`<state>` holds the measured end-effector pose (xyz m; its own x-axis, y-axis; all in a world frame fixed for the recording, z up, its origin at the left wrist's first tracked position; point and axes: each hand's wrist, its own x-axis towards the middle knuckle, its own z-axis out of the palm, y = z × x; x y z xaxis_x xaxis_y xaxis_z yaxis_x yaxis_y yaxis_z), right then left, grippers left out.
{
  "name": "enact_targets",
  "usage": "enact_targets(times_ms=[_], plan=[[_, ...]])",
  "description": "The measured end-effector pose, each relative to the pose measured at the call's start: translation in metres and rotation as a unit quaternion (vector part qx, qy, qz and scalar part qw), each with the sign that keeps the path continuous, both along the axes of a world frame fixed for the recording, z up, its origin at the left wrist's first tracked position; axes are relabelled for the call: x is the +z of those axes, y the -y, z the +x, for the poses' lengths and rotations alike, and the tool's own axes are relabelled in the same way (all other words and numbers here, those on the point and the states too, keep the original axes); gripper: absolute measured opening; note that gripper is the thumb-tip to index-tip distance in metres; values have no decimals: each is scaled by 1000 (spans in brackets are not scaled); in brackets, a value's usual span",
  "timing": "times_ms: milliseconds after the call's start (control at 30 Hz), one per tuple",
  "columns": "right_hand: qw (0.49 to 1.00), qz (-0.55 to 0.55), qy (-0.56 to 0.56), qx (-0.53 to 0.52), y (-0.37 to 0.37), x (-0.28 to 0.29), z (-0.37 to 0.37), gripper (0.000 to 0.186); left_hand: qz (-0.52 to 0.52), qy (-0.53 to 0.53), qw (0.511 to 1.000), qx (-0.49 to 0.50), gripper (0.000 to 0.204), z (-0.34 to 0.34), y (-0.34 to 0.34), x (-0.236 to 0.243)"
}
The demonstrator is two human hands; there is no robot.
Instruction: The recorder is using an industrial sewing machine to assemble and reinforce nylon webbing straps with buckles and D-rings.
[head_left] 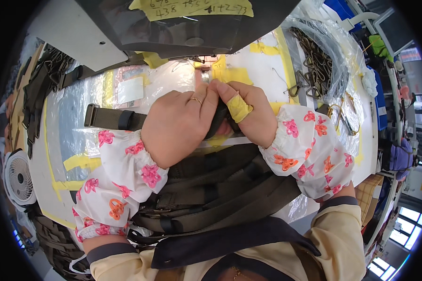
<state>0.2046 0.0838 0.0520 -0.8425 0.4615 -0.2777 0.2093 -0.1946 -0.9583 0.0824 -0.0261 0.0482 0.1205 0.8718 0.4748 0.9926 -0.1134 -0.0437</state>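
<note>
In the middle of the head view, my left hand (pixel 178 124) and my right hand (pixel 255 112) meet with fingertips pinched together. Both are closed on an olive-brown webbing strap (pixel 119 118), whose folded part shows dark between them. One end of it sticks out left of my left hand, with a metal slide buckle (pixel 90 115) and a black band around it. Yellow tape (pixel 239 108) wraps my right thumb. What lies right at the fingertips is hidden. Just beyond them is the lit needle area (pixel 202 65) of a sewing machine (pixel 183 35).
A bundle of olive straps (pixel 220 187) lies between my forearms at the table's near edge. Metal triangular rings (pixel 314 63) rest in clear plastic at the far right. Scissors (pixel 346 119) lie at the right. More straps (pixel 40 93) hang at the left, near a white fan (pixel 19 180).
</note>
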Motion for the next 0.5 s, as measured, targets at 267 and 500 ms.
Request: enact_targets(times_ms=[267, 500], plan=[[965, 253, -64, 11, 1, -13, -1, 23, -175, 549, 817, 17, 14, -21, 0, -1], [947, 312, -66, 40, -4, -12, -2, 18, -129, 562, 816, 34, 13, -21, 3, -4]])
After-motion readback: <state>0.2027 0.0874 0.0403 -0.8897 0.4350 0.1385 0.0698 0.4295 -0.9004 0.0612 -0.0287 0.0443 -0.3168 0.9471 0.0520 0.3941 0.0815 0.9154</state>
